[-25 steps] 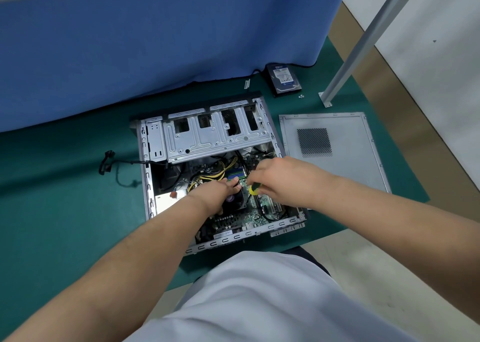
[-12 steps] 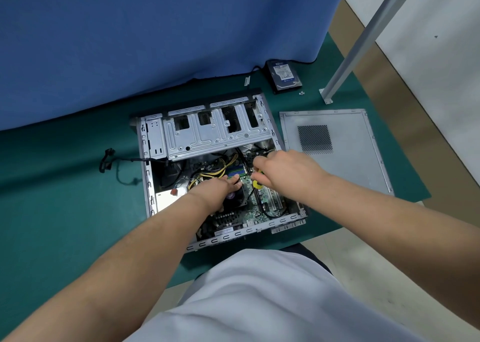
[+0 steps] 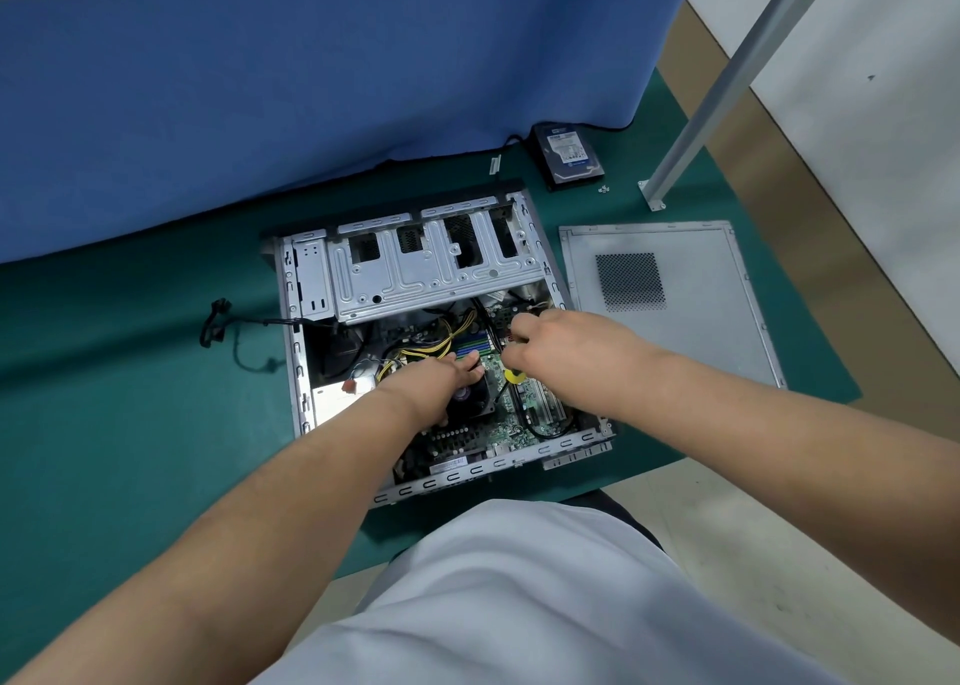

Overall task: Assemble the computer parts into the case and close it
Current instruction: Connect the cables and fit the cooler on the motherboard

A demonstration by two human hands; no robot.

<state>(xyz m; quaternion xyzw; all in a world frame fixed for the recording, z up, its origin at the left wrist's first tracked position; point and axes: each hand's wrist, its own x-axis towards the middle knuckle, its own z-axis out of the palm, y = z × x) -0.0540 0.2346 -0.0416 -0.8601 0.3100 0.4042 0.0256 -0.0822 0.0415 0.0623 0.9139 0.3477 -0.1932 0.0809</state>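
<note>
Head view, looking down on a green mat (image 3: 130, 424) with an opened computer case (image 3: 298, 372) lying flat near its middle, open side up. Bare grey metal frame, slotted along the near rim. Across the far half, a silver drive cage (image 3: 431, 273) with stamped ribs and four dark rectangular openings. Below that, a green motherboard (image 3: 493, 432) with blue memory slots, a black fan cooler (image 3: 475, 398), and a bundle of yellow and black wires (image 3: 441, 344) running toward the left side. A pale metal box in the left near corner of the case, partly hidden by the forearm.

Left hand (image 3: 441, 377) reaching in from the near left, fingers stretched out fairly straight and resting on the cooler, nothing clasped. Right hand (image 3: 561, 346) reaching in from the right over the board's far right part, fingers curled downward; a yellow round piece (image 3: 515, 375) showing just beneath it, and a small reddish bit at the fingertips. Cannot tell what, if anything, is pinched there.

To the right of the case, apart from it, the grey side panel (image 3: 701, 320) lying flat, with a dark mesh square. Behind it, near the blue curtain (image 3: 311, 86), a hard drive (image 3: 569, 156) with a blue-and-white label, and tiny screws (image 3: 601, 189) just beside. A black cable (image 3: 223, 331) trailing out of the case's left wall onto the mat.
</note>
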